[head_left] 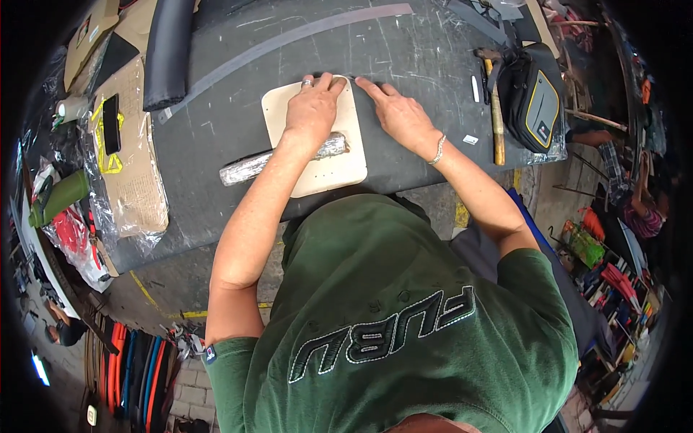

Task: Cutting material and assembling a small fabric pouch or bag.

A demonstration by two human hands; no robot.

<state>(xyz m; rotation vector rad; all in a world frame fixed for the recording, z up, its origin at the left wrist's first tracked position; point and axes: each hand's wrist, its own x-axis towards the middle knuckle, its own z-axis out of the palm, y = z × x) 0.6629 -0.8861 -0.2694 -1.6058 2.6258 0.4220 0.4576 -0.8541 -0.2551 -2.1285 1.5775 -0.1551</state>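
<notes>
A cream board [328,177] with rounded corners and small holes lies on the dark tabletop in front of me. My left hand [312,112] rests flat on its far half, fingertips at the far edge. Beside the far right corner, my right hand [401,121] lies on the tabletop with its index finger stretched toward that corner. Nothing shows in its grasp, though the undersides of its fingers are hidden. A bar wrapped in shiny silvery tape [247,169] lies slantwise across the board, partly hidden by my left forearm.
To the right are a hammer [498,119], a white marker-like stick [475,89] and a black bag [534,105]. Leftward lie a dark roll [167,58], cardboard [137,184] and a phone [111,124]. A grey strip [289,40] curves across the far tabletop.
</notes>
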